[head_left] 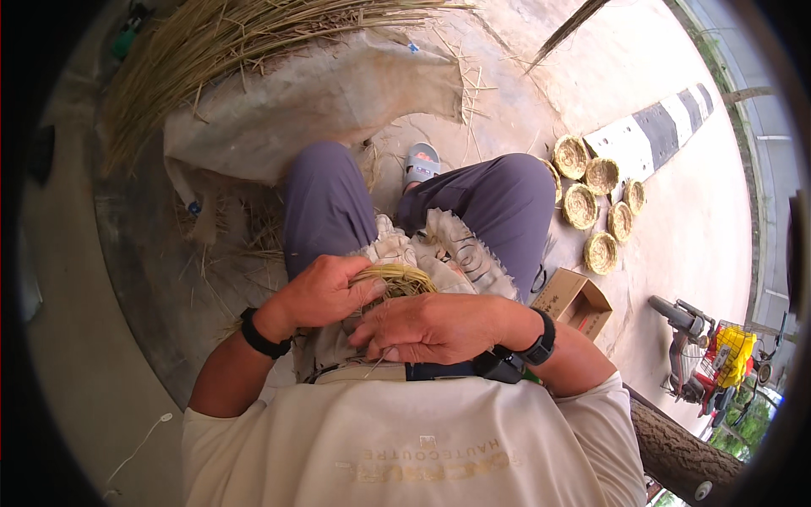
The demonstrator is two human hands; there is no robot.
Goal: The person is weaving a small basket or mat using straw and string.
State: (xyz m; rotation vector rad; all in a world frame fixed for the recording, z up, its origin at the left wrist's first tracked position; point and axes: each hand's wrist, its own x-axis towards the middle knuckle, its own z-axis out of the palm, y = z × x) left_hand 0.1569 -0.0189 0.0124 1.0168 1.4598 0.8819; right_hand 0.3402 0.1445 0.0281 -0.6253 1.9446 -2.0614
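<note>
In my lap sits a small straw basket (pixel 399 275), its curved yellow-green rim showing above my hands and its lower part hidden. My left hand (pixel 325 291) grips the rim on its left side, thumb laid along the straw. Close against the near side of the basket is my right hand (pixel 431 328), palm down with fingers closed in a pinch. A thin, pale, needle-like strand (pixel 374 367) sticks out below these fingertips; whether it is a needle or straw I cannot tell. A frayed pale cloth (pixel 473 253) covers my lap beneath the basket.
Long loose straw (pixel 245 38) lies on a grey cloth sheet (pixel 338 93) ahead on the left. Several round straw baskets (pixel 580 206) stand on the ground at right, near a black-and-white barrier (pixel 655 131). An open cardboard box (pixel 574 302) is beside my right knee.
</note>
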